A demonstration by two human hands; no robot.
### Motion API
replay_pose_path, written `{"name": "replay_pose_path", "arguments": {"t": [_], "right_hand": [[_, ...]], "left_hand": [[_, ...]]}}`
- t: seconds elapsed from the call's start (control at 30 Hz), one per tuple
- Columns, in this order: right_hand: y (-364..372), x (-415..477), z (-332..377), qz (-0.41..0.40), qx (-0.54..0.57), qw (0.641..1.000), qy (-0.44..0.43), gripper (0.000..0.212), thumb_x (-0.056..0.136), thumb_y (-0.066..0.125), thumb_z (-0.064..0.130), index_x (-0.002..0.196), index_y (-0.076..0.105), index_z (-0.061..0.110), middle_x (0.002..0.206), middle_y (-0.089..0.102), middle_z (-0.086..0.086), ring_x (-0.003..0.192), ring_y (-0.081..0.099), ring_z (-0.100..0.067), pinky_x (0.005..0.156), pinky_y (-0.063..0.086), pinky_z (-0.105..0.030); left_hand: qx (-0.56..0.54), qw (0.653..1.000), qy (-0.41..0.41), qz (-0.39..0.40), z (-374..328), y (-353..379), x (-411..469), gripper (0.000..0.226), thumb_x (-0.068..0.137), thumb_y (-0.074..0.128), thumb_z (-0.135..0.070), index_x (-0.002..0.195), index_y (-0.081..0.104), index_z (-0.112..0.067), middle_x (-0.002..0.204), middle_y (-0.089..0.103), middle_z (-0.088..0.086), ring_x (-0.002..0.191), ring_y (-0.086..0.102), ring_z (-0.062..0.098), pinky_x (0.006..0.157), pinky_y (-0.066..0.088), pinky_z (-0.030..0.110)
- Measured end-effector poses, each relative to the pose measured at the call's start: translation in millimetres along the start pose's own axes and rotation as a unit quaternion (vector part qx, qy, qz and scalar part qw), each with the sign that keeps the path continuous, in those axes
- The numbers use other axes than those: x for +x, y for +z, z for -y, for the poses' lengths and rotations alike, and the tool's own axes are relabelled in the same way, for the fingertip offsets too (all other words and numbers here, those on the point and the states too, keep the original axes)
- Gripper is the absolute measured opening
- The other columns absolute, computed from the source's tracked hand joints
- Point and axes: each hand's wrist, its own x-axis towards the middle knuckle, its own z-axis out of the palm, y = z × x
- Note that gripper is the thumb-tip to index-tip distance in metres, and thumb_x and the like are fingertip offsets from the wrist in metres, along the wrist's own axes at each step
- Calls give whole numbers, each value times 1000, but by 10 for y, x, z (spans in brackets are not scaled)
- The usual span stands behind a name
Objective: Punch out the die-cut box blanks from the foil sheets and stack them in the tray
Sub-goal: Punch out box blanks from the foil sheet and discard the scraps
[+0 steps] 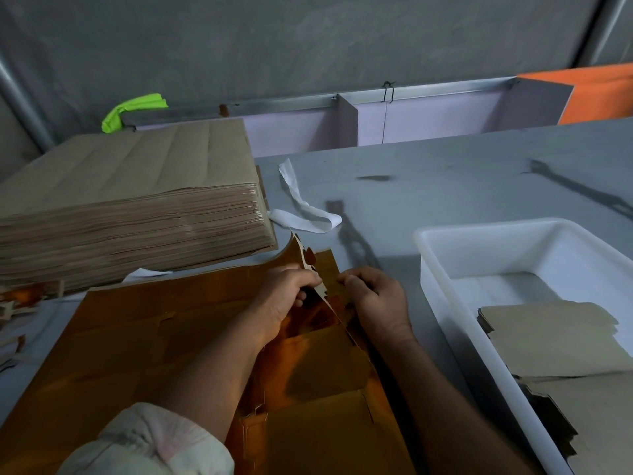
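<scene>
You are working at a grey table [445, 186] with a grey wall behind it. At twelve o'clock, along the far edge, stands a row of lilac partitioned bins [411, 121]. An orange panel [603, 94] is at two o'clock and a twist of bright green tape [133, 109] at eleven. A tall stack of brown sheets [130, 200] fills your nine to ten o'clock. Just beside its corner lies a loose white strip [301, 204]. Small offcuts [10, 310] lie at the table's left edge.

The white tray [431, 248] sits at three to four o'clock, with brown blanks [548, 341] lying flat in its near half.

The gold foil sheet [137, 337] lies in front of you, from seven o'clock up to the centre. Your left hand [287, 299] has its fingers curled tight round a raised edge of the sheet that lifts toward twelve and shows a white back. Your right hand [376, 296], just beside it at three o'clock, pinches the sheet on the other side of the split. The knuckles of both hands nearly meet. A pale sleeve [147, 440] is pushed up your left forearm.
</scene>
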Motion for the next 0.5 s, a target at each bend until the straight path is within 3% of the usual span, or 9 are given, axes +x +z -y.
{"name": "replay_pose_path", "arguments": {"t": [0.1, 0.2, 0.3, 0.37, 0.5], "right_hand": [[-7, -8, -4, 9, 3, 1000, 5, 19, 92, 57, 18, 85, 74, 22, 76, 71, 1, 73, 67, -24, 69, 57, -44], [12, -18, 1, 18, 3, 1000, 5, 19, 93, 57, 17, 87, 75, 21, 72, 71, 0, 67, 67, -18, 60, 57, -36], [16, -41, -4, 31, 33, 999, 17, 22, 94, 56, 18, 85, 76, 20, 61, 66, 2, 53, 62, -16, 49, 48, -27], [10, -56, -7, 48, 44, 998, 14, 23, 95, 56, 19, 84, 76, 21, 56, 62, 4, 48, 58, -15, 48, 46, -28], [7, -49, 20, 68, 7, 998, -17, 26, 90, 55, 30, 78, 76, 22, 54, 61, 6, 48, 57, -11, 50, 46, -26]], "left_hand": [[-19, 1000, 7, 0, 2, -7, -10, 7, 78, 68, -24, 77, 66, -17, 69, 60, -6, 70, 47, 12, 65, 39, 28], [-32, 999, 12, 2, 4, -7, -36, 18, 65, 65, -31, 75, 66, -17, 58, 57, -14, 66, 46, 10, 63, 38, 26], [-53, 998, 16, 0, 26, -11, -35, 13, 72, 66, -27, 76, 66, -15, 66, 59, -6, 64, 45, 9, 60, 38, 25], [-68, 998, 18, 2, 38, -21, -35, 7, 80, 64, -21, 77, 66, -15, 70, 57, -2, 64, 45, 9, 60, 37, 25], [-83, 996, 29, 5, 54, -41, -45, 9, 78, 63, -26, 73, 63, -18, 68, 56, -5, 63, 46, 8, 62, 38, 25]]}}
